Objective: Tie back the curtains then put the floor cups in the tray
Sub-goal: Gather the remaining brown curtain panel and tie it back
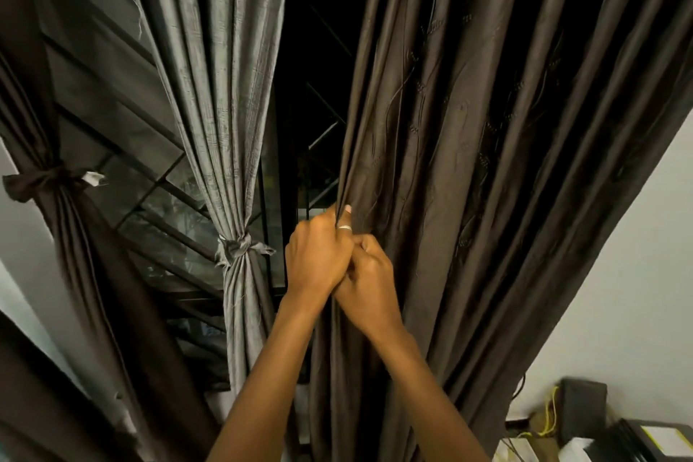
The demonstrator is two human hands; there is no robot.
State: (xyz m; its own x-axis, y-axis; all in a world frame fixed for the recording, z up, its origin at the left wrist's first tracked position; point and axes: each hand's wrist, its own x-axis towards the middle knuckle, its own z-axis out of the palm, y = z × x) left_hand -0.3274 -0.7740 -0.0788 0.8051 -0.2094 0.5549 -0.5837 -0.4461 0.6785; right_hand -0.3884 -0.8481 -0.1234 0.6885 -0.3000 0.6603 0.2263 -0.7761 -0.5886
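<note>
Brown curtain (468, 161): fills the frame from 12 to 4 o'clock, hanging untied. Grey curtain (225, 105): at 11 o'clock, bound by a knotted tie (240, 248). Dark curtain (48, 236): at 9 o'clock, also tied. Left hand (318, 259): just below centre, clenched on the brown curtain's gathered edge. Right hand (369, 285): at the left hand's 4 o'clock, touching it, grasping the same folds. Ring (345, 228): on a left-hand finger

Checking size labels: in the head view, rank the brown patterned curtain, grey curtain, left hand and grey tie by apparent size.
1. brown patterned curtain
2. grey curtain
3. left hand, ahead of the tie, but not by much
4. grey tie
</note>
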